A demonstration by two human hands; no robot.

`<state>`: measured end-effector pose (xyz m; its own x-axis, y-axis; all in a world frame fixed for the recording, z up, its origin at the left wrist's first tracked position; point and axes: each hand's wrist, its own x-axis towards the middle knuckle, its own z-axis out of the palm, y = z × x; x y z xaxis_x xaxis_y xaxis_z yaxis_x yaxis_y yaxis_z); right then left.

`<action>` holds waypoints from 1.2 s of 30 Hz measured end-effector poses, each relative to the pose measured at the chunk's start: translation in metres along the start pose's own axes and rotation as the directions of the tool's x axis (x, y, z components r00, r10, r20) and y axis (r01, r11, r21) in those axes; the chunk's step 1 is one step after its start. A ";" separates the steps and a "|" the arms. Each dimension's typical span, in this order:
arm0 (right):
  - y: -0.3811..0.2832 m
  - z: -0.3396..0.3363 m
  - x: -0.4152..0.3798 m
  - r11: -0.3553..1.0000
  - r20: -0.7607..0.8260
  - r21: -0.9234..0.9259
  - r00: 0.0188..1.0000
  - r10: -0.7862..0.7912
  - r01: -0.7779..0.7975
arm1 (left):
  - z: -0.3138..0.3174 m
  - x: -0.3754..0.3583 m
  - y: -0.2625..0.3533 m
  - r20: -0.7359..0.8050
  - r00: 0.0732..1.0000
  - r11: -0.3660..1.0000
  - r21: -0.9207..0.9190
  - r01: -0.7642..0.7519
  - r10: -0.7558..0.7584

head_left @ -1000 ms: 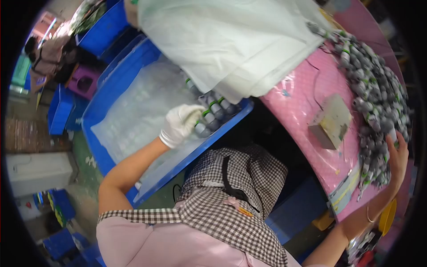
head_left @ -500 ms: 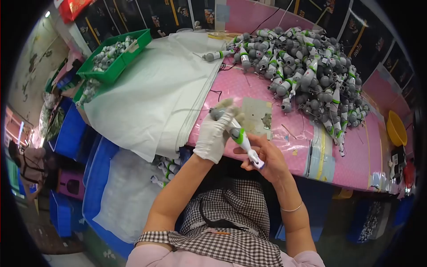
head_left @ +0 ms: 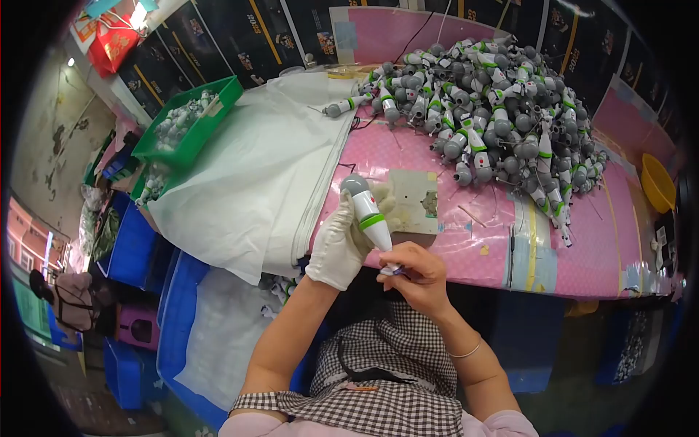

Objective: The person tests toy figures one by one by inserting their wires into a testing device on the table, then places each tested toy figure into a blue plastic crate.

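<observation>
My left hand [head_left: 342, 244], in a white glove, is wrapped round a white plastic bottle-shaped piece [head_left: 366, 205]. The piece has a rounded grey top, a small red dot and a bright green ring. Its grey end points up and away, and its narrow white end slants down toward me. My bare right hand [head_left: 419, 275] pinches that narrow end, with fingers and thumb closed round it. Beyond my hands lies a flat grey plate [head_left: 413, 195] on the pink-covered table [head_left: 466, 251].
A large heap of similar pieces [head_left: 502, 109] covers the table's far right. White sheets [head_left: 255, 153] lie at the left, beside a green tray [head_left: 226, 95] of parts. A blue tub [head_left: 169, 320] stands below. A yellow basin [head_left: 657, 182] is at the far right.
My right hand's fingers have gone from spread beside the narrow end to closed round it. The piece has turned more upright, showing its grey top and red dot. The camera view has shifted slightly.
</observation>
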<state>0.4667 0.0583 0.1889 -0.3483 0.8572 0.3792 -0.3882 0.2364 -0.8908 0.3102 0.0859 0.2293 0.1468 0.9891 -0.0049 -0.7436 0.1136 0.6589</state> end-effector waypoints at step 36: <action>0.011 -0.137 0.020 -0.058 -0.318 -0.938 0.916 -0.245 -0.341 | -0.010 -0.036 -0.049 0.039 0.932 0.864 -0.362 0.350 -0.361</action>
<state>0.5720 0.1403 0.1523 0.0475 0.8728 0.4858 0.9418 0.1230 -0.3130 0.3347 0.0452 0.1901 0.4311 0.8769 -0.2127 -0.8273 0.4782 0.2947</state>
